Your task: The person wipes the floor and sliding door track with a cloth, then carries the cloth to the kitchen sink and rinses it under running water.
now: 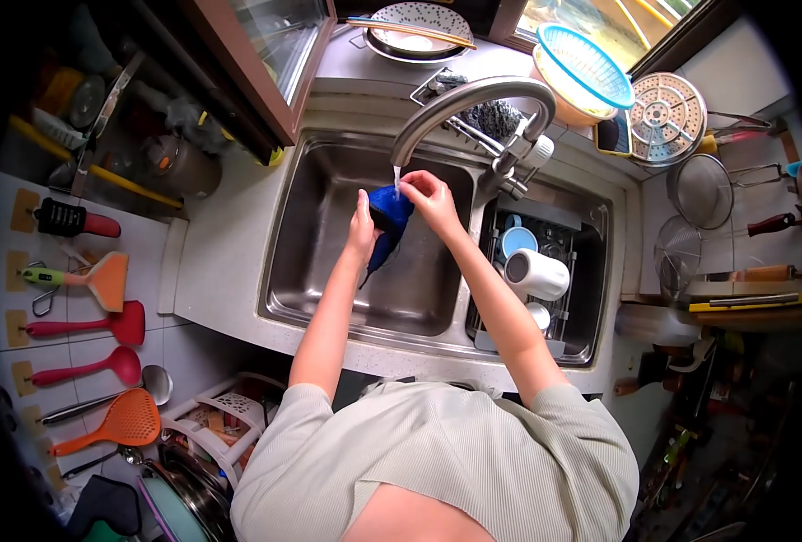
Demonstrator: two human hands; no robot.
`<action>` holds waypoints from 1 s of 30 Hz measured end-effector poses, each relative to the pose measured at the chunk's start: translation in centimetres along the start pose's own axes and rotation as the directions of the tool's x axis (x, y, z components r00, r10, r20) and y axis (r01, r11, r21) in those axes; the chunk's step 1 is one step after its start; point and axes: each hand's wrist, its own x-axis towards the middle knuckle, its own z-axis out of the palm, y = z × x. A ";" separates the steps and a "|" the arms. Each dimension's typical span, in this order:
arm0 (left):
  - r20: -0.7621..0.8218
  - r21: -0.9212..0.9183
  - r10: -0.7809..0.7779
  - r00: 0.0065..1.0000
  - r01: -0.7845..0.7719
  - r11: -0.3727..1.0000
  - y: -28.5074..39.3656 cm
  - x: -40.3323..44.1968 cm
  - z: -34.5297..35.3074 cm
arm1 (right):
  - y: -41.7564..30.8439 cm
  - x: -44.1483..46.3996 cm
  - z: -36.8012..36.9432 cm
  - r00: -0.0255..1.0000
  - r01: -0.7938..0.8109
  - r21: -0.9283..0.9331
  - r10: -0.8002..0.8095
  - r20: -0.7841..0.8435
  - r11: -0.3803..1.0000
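Note:
A dark blue cloth-like item (390, 210) is held over the left sink basin (419, 294), under the curved metal faucet (460, 93). Water runs from the spout onto its top. My left hand (362, 228) is at the item's left side, fingers pointing up and the item resting against the palm. My right hand (429, 197) is at the stream beside the item's upper right, with thumb and fingertips pinched together. Whether those fingertips grip the cloth is too small to tell. The item's lower end hangs down below my left hand.
In the right basin, a rack holds a white mug (536, 274) and a blue cup (517, 239). Behind the faucet stand a blue basket (584, 65) and a patterned bowl (419, 20). Utensils hang on both sides, including an orange slotted spatula (130, 417). An open window frame (306, 77) juts in at upper left.

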 end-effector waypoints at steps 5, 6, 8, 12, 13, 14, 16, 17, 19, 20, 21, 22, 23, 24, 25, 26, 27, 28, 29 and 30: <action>0.062 -0.055 -0.010 0.998 0.013 0.998 -0.8 0.2 -0.6 | -1.1 -2.4 2.4 0.969 0.239 -0.377 -0.247 0.028 0.895; 0.067 -0.051 -0.006 0.998 0.010 0.999 -0.6 0.0 -0.6 | -0.6 -2.3 2.3 0.969 0.239 -0.361 -0.244 0.034 0.901; 0.077 -0.042 -0.001 0.997 0.004 0.999 -0.3 -0.3 -0.7 | 0.5 -2.2 2.2 0.921 0.377 -0.421 -0.382 0.075 0.825; 0.009 0.035 -0.026 1.000 0.026 0.999 0.8 -0.3 -0.8 | 0.8 -1.6 2.1 0.978 0.066 -0.356 -0.132 -0.163 0.932; -0.030 0.136 -0.014 0.999 0.018 0.990 2.0 -0.9 -0.1 | 2.1 -0.8 1.5 0.974 0.058 -0.238 -0.107 -0.198 0.970; -0.096 0.392 0.049 0.994 -0.007 0.920 1.0 0.9 -2.6 | 4.3 0.1 0.4 0.987 -0.041 -0.105 0.024 -0.160 0.994; -0.141 0.564 0.133 0.981 -0.031 0.825 1.6 1.8 -4.3 | 4.4 0.7 -1.3 0.973 -0.152 0.068 0.162 -0.163 0.986; -0.129 0.541 0.178 0.976 -0.081 0.837 2.1 1.7 -4.7 | 4.3 1.0 -2.2 0.978 -0.139 0.115 0.155 -0.140 0.984; -0.084 0.544 0.208 0.975 -0.130 0.829 3.7 1.5 -5.1 | 2.0 1.2 -4.3 0.974 -0.213 0.059 0.217 -0.061 0.975; -0.044 0.590 0.226 0.973 -0.157 0.792 4.3 1.5 -5.4 | 2.7 1.8 -4.9 0.999 -0.045 0.117 0.048 -0.025 0.992; -0.063 0.571 0.287 0.956 -0.201 0.796 4.3 1.7 -5.9 | 2.1 1.9 -5.7 0.998 -0.046 0.082 0.042 0.051 0.996; -0.045 0.507 0.305 0.951 -0.241 0.828 4.9 1.3 -5.8 | 1.0 1.9 -6.2 0.991 -0.043 0.048 0.037 0.127 0.998; -0.012 0.543 0.294 0.956 -0.241 0.804 5.2 1.5 -6.5 | 0.0 1.7 -6.4 0.986 0.027 -0.158 0.000 0.168 0.987; 0.022 0.578 0.281 0.959 -0.242 0.779 5.7 1.5 -6.7 | -1.0 1.3 -6.5 0.976 0.104 -0.353 -0.028 0.215 0.930; 0.069 0.764 0.339 0.938 -0.268 0.587 6.0 1.4 -6.9 | -1.5 1.0 -6.5 0.963 0.184 -0.529 -0.044 0.266 0.828; 0.172 0.811 0.317 0.933 -0.316 0.492 6.2 1.4 -7.1 | -1.2 0.8 -6.5 0.956 0.229 -0.615 -0.056 0.287 0.755; 0.242 0.878 0.291 0.926 -0.336 0.340 6.8 0.7 -6.3 | -0.9 0.7 -6.6 0.946 0.248 -0.678 -0.023 0.323 0.692; 0.307 0.917 0.255 0.917 -0.357 0.178 7.4 -0.2 -5.2 | -0.6 0.7 -6.7 0.935 0.269 -0.735 0.014 0.354 0.623; 0.269 0.945 0.195 0.943 -0.298 0.134 7.4 -0.8 -4.4 | -0.2 0.6 -6.7 0.946 0.265 -0.750 -0.014 0.323 0.606; 0.301 0.949 0.189 0.935 -0.313 0.034 6.9 -0.7 -4.7 | 0.5 0.5 -6.4 0.955 0.261 -0.765 -0.043 0.293 0.589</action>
